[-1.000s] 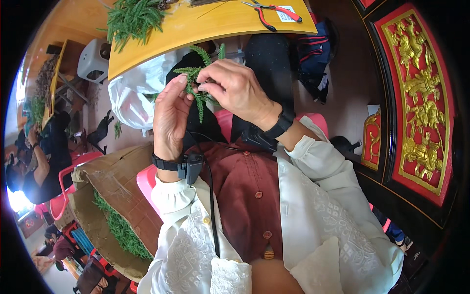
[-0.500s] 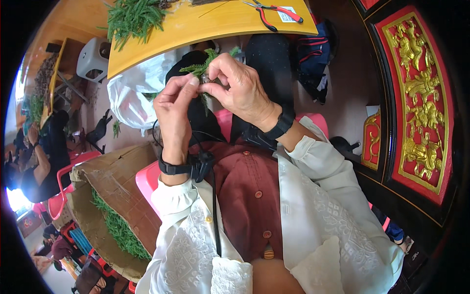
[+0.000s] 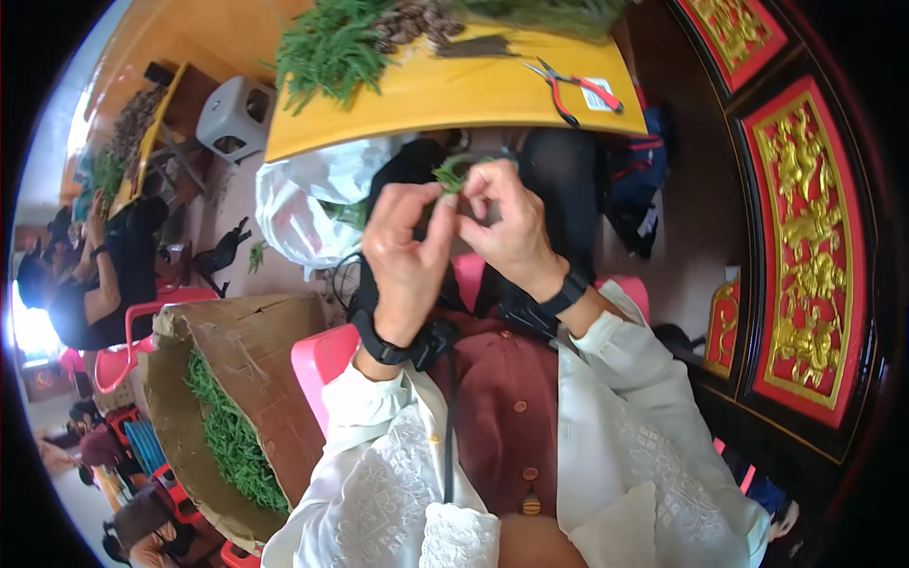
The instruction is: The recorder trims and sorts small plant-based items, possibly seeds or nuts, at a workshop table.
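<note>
A small green artificial evergreen sprig (image 3: 451, 176) is pinched between my fingertips, above my lap and just short of the table edge. My left hand (image 3: 405, 248) has its thumb and forefinger closed on the sprig's lower part. From the other side my right hand (image 3: 513, 225) pinches it too, fingers curled in. The sprig's stem is mostly covered by my fingers, and whether something thin is wrapped on it cannot be made out. Beyond my hands, red-handled pliers (image 3: 571, 93) lie partly open on the yellow table (image 3: 473, 99).
On the table are a pile of green sprigs (image 3: 331, 57), pine cones (image 3: 417, 24) and thin dark sticks (image 3: 476, 45). A white plastic bag (image 3: 298, 222) hangs below. At my left stands a cardboard box (image 3: 260, 355) of greenery; a carved red-gold panel (image 3: 810, 256) rises at right.
The view has tilted up, so more of the tabletop shows. Both hands still pinch the sprig, which now sits lower between the fingers and shows fewer of its leaves.
</note>
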A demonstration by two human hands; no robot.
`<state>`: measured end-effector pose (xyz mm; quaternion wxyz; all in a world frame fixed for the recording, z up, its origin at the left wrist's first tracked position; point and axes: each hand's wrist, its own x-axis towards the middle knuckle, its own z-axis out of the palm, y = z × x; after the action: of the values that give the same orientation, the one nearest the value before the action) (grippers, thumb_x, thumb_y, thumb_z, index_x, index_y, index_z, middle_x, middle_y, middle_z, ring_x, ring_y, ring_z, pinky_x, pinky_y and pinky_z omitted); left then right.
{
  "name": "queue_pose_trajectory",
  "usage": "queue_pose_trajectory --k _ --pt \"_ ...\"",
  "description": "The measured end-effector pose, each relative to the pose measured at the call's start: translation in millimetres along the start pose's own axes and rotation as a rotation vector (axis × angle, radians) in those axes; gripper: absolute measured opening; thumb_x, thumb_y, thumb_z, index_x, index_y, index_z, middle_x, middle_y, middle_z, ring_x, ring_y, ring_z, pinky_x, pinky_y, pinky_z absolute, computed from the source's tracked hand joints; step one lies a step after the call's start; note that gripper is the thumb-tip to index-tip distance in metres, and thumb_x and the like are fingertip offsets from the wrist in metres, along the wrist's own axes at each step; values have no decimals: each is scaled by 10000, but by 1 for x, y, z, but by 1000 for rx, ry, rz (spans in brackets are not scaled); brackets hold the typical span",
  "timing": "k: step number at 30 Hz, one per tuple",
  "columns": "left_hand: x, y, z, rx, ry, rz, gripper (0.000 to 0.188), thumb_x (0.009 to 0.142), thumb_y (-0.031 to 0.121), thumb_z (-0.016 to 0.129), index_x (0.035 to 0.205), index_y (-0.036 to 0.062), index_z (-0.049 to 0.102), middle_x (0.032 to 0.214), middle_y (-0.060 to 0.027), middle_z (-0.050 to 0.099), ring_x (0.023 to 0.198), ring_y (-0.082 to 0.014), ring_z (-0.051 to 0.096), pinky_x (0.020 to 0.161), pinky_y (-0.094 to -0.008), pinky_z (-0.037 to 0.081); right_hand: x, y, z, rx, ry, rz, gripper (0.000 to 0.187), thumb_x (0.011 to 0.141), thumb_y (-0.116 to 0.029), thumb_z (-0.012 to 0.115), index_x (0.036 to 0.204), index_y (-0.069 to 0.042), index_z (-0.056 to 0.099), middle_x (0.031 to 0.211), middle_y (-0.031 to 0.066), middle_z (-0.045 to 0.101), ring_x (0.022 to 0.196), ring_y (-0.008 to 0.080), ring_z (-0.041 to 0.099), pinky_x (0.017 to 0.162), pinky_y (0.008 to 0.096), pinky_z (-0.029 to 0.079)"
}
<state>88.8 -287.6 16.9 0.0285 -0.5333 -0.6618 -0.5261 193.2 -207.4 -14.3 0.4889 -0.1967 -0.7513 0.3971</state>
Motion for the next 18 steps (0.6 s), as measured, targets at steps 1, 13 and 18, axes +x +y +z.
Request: queue_pose_trajectory --k 1,13,18 --pt "4 4 -7 -4 -9 -20 115 748 -2 692 855 -9 649 790 -117 612 683 -236 606 593 -297 471 1 -5 3 -23 -9 21 381 686 60 719 944 -58 464 718 21 512 583 90 502 539 238 431" --pt "13 14 -104 -314 -117 -261 105 816 44 646 896 -22 657 806 -71 599 726 -136 573 639 -250 444 6 -91 43 13 -70 55 410 688 38 751 978 -42 472 783 43 578 638 93 538 583 228 451" --pt "-8 -8 -108 -536 -120 -403 87 843 47 611 866 -28 649 825 -35 570 729 -94 533 635 -226 424 -8 -93 57 -126 -95 -25 393 677 20 767 945 -54 489 738 45 549 601 122 524 559 251 448"
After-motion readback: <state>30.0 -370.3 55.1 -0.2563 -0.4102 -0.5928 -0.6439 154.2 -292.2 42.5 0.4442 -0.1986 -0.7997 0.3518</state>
